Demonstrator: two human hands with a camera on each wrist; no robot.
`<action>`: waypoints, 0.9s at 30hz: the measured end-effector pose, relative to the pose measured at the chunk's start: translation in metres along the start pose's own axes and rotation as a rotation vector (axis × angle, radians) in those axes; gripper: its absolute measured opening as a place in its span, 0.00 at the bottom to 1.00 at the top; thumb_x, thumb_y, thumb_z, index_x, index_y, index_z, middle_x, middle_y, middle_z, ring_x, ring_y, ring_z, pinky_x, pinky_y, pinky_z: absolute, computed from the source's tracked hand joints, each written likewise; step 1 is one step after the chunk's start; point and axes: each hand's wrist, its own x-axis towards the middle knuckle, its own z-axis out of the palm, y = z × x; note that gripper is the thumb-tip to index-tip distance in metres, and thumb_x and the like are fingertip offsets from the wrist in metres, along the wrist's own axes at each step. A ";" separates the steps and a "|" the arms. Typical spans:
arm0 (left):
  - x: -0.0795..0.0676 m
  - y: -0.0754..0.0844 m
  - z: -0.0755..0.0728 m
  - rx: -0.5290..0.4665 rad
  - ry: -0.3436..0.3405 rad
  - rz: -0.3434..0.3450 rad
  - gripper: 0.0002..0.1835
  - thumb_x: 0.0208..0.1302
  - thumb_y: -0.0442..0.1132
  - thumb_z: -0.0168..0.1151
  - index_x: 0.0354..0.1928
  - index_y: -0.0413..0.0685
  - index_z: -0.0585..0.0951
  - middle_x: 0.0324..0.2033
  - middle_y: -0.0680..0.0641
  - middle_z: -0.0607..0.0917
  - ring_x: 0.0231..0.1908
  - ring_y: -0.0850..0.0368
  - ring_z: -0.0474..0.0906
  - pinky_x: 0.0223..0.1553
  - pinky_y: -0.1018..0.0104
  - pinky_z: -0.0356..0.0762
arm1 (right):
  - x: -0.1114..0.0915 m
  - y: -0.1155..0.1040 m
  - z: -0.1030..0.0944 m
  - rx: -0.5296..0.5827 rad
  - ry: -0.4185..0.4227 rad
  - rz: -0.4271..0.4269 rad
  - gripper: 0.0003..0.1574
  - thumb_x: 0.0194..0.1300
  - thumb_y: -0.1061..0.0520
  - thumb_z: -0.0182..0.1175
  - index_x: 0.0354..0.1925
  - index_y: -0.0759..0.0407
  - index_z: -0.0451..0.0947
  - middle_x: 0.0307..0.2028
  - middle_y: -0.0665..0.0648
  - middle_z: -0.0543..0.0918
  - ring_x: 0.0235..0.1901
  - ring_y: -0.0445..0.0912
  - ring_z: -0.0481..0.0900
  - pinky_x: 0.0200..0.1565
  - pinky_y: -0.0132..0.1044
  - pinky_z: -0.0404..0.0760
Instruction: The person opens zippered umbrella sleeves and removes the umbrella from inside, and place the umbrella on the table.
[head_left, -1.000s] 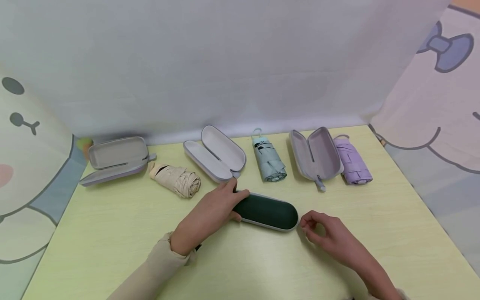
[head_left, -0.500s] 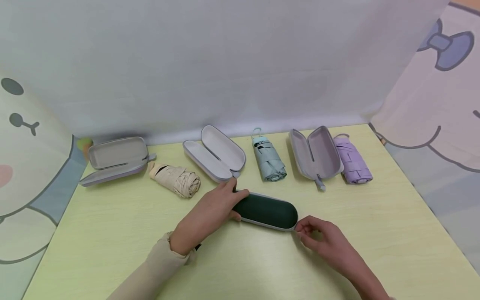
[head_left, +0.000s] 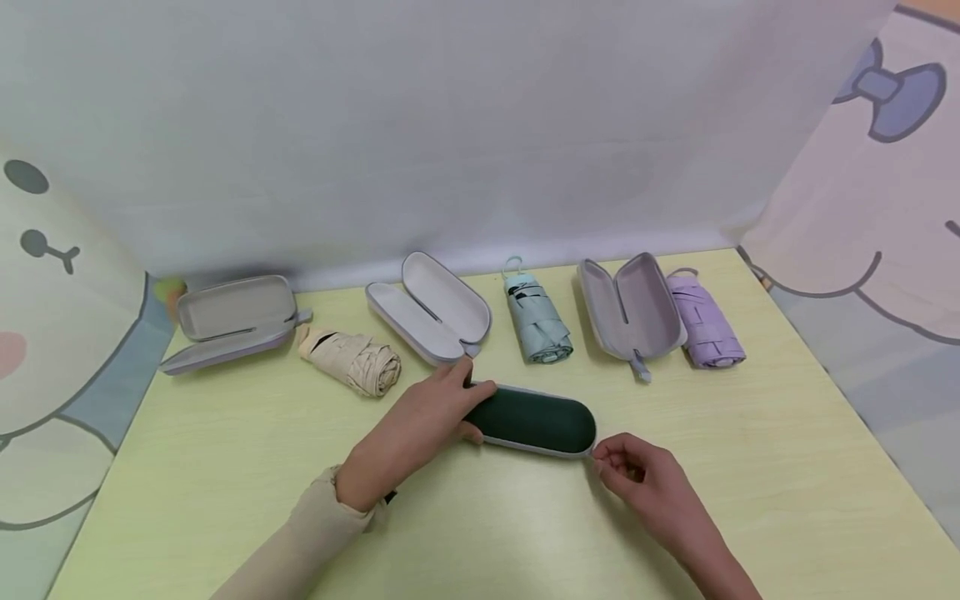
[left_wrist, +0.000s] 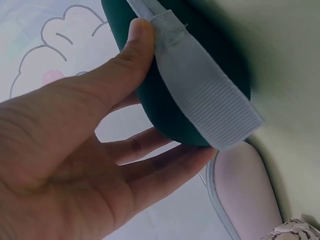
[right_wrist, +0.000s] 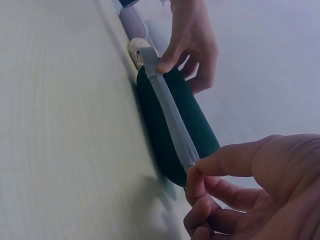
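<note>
A dark green zip case (head_left: pixel 540 421) lies closed at the middle of the table, its long side running left to right. My left hand (head_left: pixel 420 433) grips its left end, thumb on the near side and fingers over the far side. In the left wrist view, a grey fabric tab (left_wrist: pixel 210 95) sticks out from that end beside my thumb. At the case's right end, my right hand (head_left: pixel 656 479) pinches the zipper pull between thumb and forefinger; the pull is mostly hidden by the fingertips. The grey zipper (right_wrist: pixel 172 122) runs along the case's side in the right wrist view.
Along the back stand three open cases: a left one (head_left: pixel 236 308), a middle one (head_left: pixel 450 300) and a right one (head_left: pixel 652 304). Folded umbrellas lie between and beside them: beige (head_left: pixel 356 360), pale blue (head_left: pixel 538 321) and purple (head_left: pixel 705 325). A white cloth wall (head_left: pixel 450 133) rises behind.
My right hand has moved slightly left to the case's right end, and its thumb and forefinger now pinch the zipper pull there. My left hand has kept its grip on the case.
</note>
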 end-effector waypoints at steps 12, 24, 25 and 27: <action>-0.006 0.010 0.010 0.079 0.063 -0.042 0.28 0.53 0.61 0.70 0.51 0.56 0.76 0.42 0.45 0.76 0.37 0.53 0.75 0.31 0.62 0.79 | 0.018 -0.004 -0.008 -0.253 0.159 -0.093 0.05 0.64 0.59 0.64 0.38 0.48 0.80 0.29 0.47 0.80 0.28 0.37 0.71 0.29 0.29 0.70; -0.016 0.009 0.015 0.129 0.058 -0.072 0.33 0.62 0.62 0.62 0.63 0.52 0.73 0.49 0.43 0.79 0.46 0.46 0.78 0.42 0.55 0.79 | 0.035 -0.007 -0.009 -0.372 0.204 -0.175 0.02 0.63 0.59 0.62 0.36 0.53 0.77 0.25 0.48 0.77 0.26 0.41 0.69 0.28 0.31 0.66; -0.017 0.009 0.015 0.126 0.051 -0.070 0.34 0.63 0.62 0.62 0.65 0.52 0.72 0.50 0.43 0.79 0.47 0.46 0.78 0.43 0.54 0.79 | 0.036 -0.008 -0.009 -0.376 0.204 -0.177 0.03 0.62 0.59 0.61 0.35 0.54 0.77 0.25 0.48 0.77 0.25 0.41 0.68 0.27 0.31 0.66; -0.020 0.008 0.015 0.108 0.035 -0.072 0.34 0.65 0.61 0.61 0.67 0.52 0.69 0.53 0.43 0.79 0.51 0.45 0.77 0.46 0.51 0.78 | 0.039 -0.008 -0.010 -0.385 0.208 -0.186 0.03 0.62 0.60 0.61 0.35 0.54 0.76 0.25 0.49 0.77 0.25 0.42 0.68 0.27 0.31 0.66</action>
